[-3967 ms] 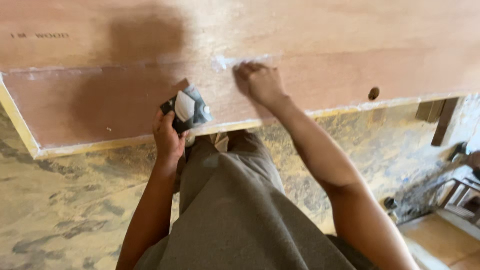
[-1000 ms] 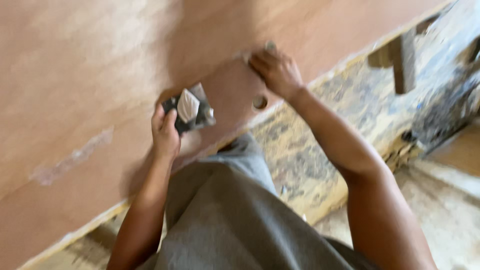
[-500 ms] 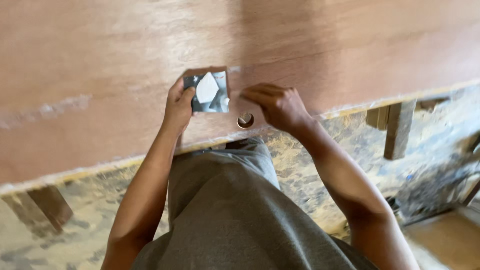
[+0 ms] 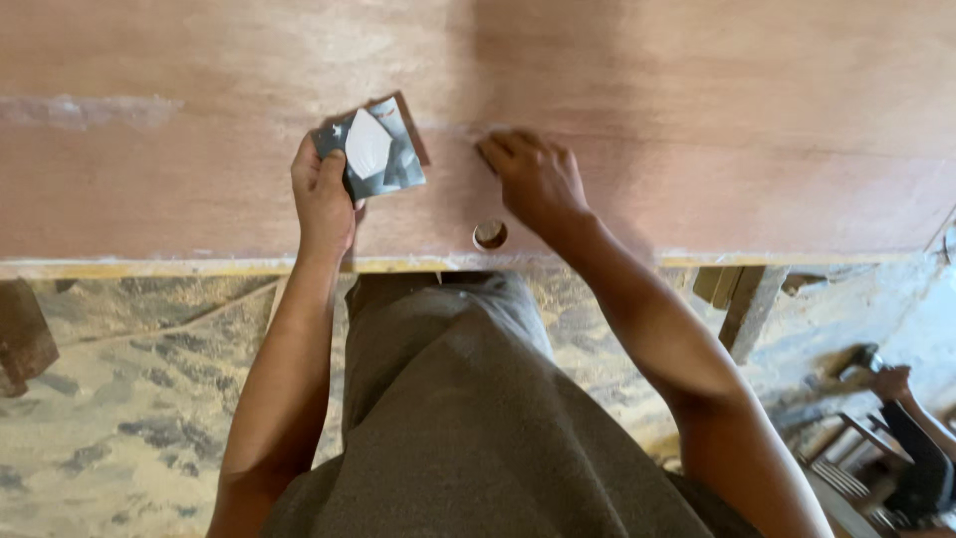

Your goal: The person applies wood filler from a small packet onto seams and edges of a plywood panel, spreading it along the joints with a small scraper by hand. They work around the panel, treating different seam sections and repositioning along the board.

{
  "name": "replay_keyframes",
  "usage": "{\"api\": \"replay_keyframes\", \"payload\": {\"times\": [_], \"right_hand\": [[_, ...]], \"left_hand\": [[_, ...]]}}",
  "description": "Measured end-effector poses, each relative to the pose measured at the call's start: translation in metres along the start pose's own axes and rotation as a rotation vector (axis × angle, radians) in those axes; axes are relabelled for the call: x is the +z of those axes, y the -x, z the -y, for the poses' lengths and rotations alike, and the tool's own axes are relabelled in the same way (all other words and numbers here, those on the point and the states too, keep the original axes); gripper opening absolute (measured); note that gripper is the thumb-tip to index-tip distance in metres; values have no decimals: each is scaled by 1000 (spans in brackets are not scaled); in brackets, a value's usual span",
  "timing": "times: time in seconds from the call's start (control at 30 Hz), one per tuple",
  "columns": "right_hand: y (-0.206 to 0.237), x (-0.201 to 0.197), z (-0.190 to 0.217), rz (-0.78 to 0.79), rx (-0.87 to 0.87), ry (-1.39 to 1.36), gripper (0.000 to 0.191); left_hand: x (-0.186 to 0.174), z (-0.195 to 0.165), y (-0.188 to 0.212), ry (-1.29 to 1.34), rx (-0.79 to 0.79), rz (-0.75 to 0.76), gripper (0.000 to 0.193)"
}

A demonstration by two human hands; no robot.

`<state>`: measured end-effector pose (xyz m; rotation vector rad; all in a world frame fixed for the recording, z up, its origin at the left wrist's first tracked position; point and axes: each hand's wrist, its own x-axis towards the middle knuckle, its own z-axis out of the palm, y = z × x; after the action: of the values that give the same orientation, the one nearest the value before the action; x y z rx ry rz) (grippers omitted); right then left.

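Note:
A wide reddish-brown wooden panel fills the upper half of the head view, with a pale yellow front edge. My left hand grips a flat metal scraper carrying a lump of whitish filler, held just above the panel. My right hand lies flat on the panel, fingers together and pressed to the wood along a faint seam. A small round hole sits in the panel just below and left of that hand.
A pale filler smear marks the panel at far left. Below the panel are a mottled stone floor, a wooden leg at right, a dark block at left, and another person's hand at far right.
The view has shifted right along the panel since four seconds ago. My right hand has moved from beside the hole up onto the seam. The scraper stays in my left hand.

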<state>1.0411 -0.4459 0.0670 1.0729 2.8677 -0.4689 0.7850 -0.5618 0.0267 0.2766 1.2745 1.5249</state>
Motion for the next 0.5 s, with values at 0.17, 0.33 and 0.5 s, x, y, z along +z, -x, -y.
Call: {"api": "replay_keyframes", "payload": {"times": [0.17,0.33,0.5], "right_hand": [[1,25,17,-205,36,208,25],[0,2,20,-68,179,14,26],[-8,-8,29,-135,141,39,35]], "left_hand": [[-23,7,16,-126,-210,-136,32],[-32,19,21,56,-178,-56,34],[-34,31,18,69,-221,23,30]]}}
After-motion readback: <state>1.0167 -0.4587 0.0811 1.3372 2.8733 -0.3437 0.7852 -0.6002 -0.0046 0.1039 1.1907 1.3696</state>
